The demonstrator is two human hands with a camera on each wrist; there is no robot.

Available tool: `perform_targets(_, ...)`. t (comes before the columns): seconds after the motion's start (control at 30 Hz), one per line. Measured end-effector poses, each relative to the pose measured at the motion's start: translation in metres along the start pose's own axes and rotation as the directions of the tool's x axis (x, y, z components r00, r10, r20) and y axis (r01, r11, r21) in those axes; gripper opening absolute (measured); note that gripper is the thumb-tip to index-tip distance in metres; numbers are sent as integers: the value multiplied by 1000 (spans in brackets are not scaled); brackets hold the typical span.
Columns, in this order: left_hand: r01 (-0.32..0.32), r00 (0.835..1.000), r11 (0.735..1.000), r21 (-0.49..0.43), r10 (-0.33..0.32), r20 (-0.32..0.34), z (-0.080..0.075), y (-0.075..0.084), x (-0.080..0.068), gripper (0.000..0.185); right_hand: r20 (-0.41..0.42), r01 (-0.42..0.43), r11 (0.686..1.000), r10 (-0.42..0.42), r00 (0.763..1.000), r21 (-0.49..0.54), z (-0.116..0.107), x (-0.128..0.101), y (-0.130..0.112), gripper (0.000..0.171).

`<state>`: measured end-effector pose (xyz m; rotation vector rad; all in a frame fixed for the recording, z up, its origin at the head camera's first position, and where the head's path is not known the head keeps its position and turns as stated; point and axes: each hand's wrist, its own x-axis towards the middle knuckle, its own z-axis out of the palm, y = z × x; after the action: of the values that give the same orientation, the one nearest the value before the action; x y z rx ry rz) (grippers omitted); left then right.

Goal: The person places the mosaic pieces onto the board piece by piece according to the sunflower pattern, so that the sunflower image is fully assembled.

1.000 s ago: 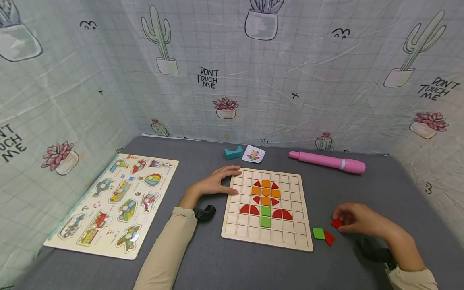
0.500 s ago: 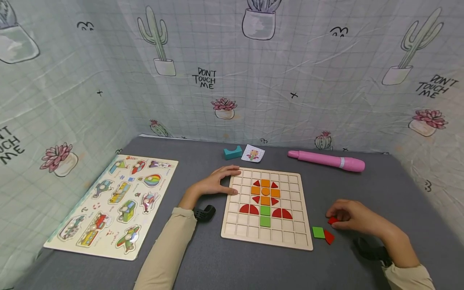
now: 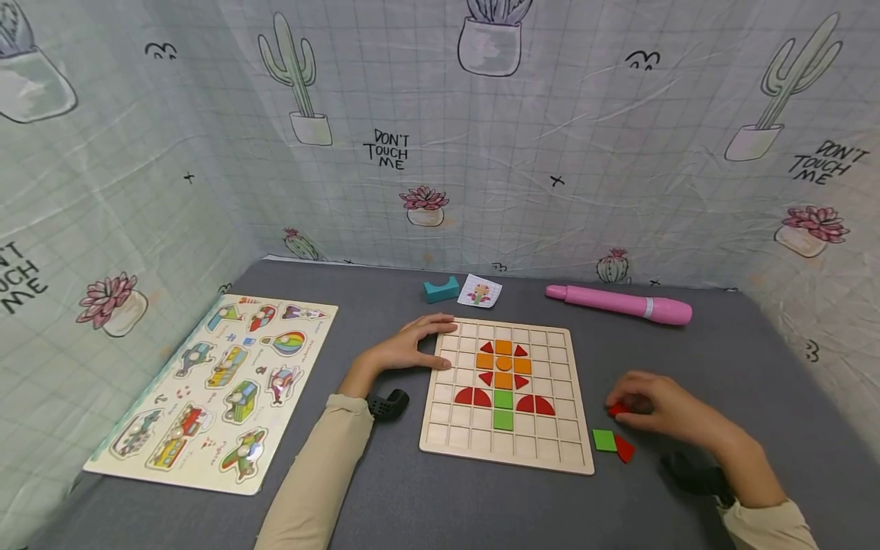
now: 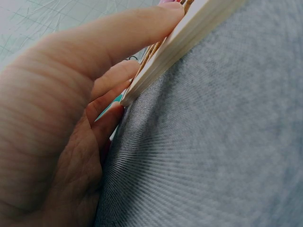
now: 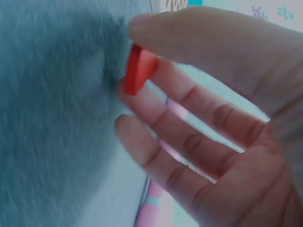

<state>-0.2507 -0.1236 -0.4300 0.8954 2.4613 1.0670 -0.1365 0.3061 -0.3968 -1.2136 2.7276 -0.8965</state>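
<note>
- Right hand [image 3: 660, 412]: thumb and fingers pinch a red piece [image 3: 616, 409]; the right-wrist view shows the piece [image 5: 138, 70] caught between thumb tip and forefinger, just clear of the grey cloth [image 3: 687, 359].
- Change: a second ago this hand was further right and nearer the camera, fingers on the red piece at the cloth. It has since slid left toward the board [image 3: 506, 394], piece in its grip. Judgement: pick-up is done and the carry to the board is under way; placing is still open.
- Left hand [image 3: 412, 345]: fingers straight, laid flat over the board's far-left corner, thumb on the left edge; unchanged over the last second. The left-wrist view shows the fingers [image 4: 118, 33] along the board's edge [image 4: 184, 38]. It looks to be steadying the board.
- Board: wooden grid bearing a flower pattern of orange, red and green pieces; many cells are bare.
- Loose pieces: green square [image 3: 604, 441] and red triangle [image 3: 624, 449], touching, just right of the board's near corner, below the right hand.
- Also present: picture card [image 3: 480, 291], teal block [image 3: 442, 289], pink pen [image 3: 619, 305], vehicle puzzle [image 3: 216, 386] well to the left.
</note>
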Motion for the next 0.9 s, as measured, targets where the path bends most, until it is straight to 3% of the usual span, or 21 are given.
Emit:
perform_targets(0.3, -3, 1000, 1000, 1, 3, 6, 1, -2, 1, 72, 26, 42, 999, -42, 999, 14, 9, 19, -17, 19)
perform_targets(0.63, -5, 1000, 1000, -20, 5, 2, 0, -2, 1, 71, 142, -43, 995, 29, 989, 95, 22, 47, -42, 12)
perform_targets(0.9, -5, 1000, 1000, -8, 5, 5, 0, -2, 1, 71, 178, 18, 992, -40, 983, 124, 36, 66, -56, 7)
